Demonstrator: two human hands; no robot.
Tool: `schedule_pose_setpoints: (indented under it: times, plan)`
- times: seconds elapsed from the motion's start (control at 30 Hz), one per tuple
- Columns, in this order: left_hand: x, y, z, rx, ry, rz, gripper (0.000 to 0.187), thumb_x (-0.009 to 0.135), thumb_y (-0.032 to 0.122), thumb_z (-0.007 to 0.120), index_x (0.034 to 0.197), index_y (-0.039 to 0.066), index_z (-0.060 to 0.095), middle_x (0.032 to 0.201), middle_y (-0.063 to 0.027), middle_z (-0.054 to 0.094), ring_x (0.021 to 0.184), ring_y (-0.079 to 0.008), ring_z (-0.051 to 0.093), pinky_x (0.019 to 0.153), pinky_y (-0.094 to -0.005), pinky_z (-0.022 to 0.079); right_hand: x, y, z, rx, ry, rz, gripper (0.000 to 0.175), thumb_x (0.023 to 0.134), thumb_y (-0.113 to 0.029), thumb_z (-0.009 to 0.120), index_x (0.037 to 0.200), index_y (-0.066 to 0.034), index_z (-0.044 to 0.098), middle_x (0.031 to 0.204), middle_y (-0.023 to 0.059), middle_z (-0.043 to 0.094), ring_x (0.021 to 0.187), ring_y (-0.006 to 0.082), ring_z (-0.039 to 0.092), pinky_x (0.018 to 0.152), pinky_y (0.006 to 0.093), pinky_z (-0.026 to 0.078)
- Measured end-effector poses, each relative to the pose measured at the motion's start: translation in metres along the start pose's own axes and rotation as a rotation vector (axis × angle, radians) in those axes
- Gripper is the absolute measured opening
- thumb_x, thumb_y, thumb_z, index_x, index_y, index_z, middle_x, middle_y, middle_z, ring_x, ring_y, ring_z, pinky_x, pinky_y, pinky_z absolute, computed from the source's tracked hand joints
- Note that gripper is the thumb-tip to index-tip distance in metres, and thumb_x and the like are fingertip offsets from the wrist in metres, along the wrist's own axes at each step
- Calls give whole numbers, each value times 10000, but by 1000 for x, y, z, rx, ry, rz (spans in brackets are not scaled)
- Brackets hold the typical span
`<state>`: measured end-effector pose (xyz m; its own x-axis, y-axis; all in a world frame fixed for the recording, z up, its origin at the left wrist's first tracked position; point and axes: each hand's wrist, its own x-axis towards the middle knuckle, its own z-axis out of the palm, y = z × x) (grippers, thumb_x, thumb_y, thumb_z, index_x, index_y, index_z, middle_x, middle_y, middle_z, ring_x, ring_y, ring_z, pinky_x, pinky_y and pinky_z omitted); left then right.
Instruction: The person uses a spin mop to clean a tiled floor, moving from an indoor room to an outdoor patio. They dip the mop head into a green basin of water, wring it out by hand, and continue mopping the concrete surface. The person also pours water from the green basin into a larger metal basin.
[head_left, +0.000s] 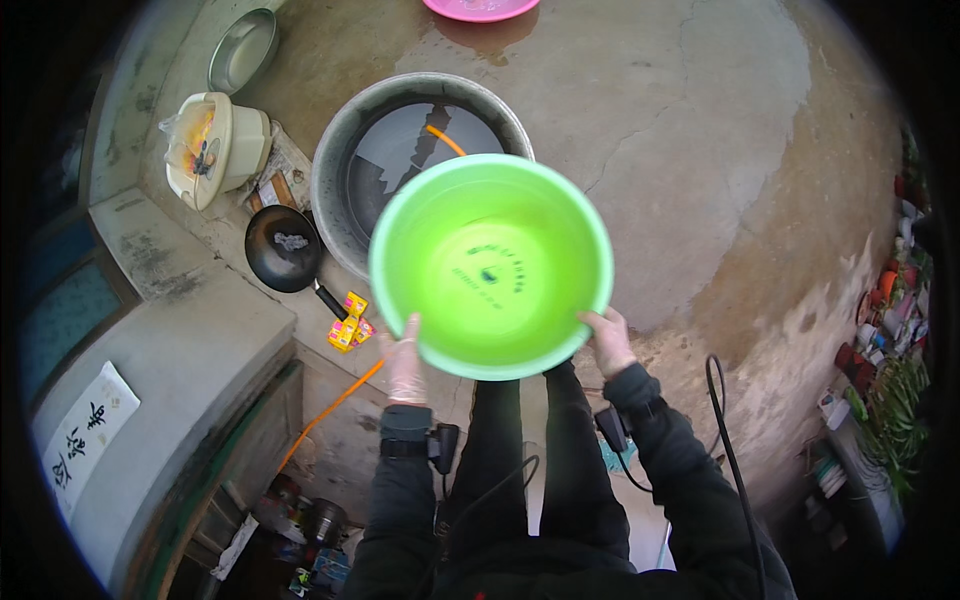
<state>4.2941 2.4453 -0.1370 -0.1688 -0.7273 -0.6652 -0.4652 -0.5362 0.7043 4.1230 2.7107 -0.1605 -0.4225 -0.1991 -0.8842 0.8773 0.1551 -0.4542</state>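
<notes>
A light green plastic basin (491, 277) is held up in front of my legs, its inside facing the camera. My left hand (403, 364), in a thin clear glove, grips the rim at the lower left, and my right hand (609, 341) grips it at the lower right. The basin overlaps the near side of a large round metal tub (330, 180) that holds dark, reflecting water. An orange hose (448, 140) sticks out over the water. Another orange stretch runs from near my left hand to the lower left.
Left of the tub are a black frying pan (281, 247), yellow packets (351, 322), a cream plastic bucket (244, 142) and a metal basin (244, 52). A pink basin (480, 9) sits ahead on the partly wet concrete. A black cable (731, 442) hangs beside my right arm.
</notes>
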Motion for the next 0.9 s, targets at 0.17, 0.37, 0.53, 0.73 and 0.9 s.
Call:
schedule_pose_setpoints:
  times: [0.17, 0.37, 0.53, 0.73, 0.9]
  plan:
    - [82, 59, -61, 110, 59, 102, 437, 810, 6, 623, 1226, -46, 500, 1093, -129, 624, 928, -207, 619, 812, -294, 491, 86, 30, 111, 10, -152, 280, 307, 803, -81, 611, 1103, -62, 546, 809, 48, 632, 577, 143, 591, 447, 266, 466]
    - [233, 79, -51, 519, 18, -42, 321, 811, 74, 621, 1108, -37, 571, 1005, -148, 648, 798, -249, 649, 612, -365, 532, 194, 72, 183, -611, -325, 210, 89, 871, -121, 546, 908, -51, 588, 738, 63, 588, 528, 146, 534, 384, 266, 416]
    - [312, 55, -30, 719, 76, 24, 338, 766, 107, 648, 1038, -88, 601, 948, -209, 662, 825, -309, 666, 676, -386, 534, 238, 95, 206, -162, -2, 604, 133, 894, -145, 513, 953, -35, 556, 830, 137, 617, 587, 204, 579, 375, 280, 392]
    - [350, 42, -22, 956, 75, 205, 344, 743, 117, 636, 993, -118, 613, 883, -271, 663, 821, -354, 665, 728, -356, 503, 263, 122, 216, -144, -3, 569, 127, 899, -157, 535, 984, -62, 541, 840, 97, 587, 696, 190, 569, 428, 261, 404]
    - [345, 55, -23, 869, 28, 186, 286, 765, 98, 630, 960, -111, 620, 864, -219, 677, 801, -306, 669, 749, -339, 494, 240, 133, 217, 354, 7, 644, 143, 895, -156, 575, 1011, -86, 526, 818, 50, 580, 594, 157, 511, 429, 264, 402]
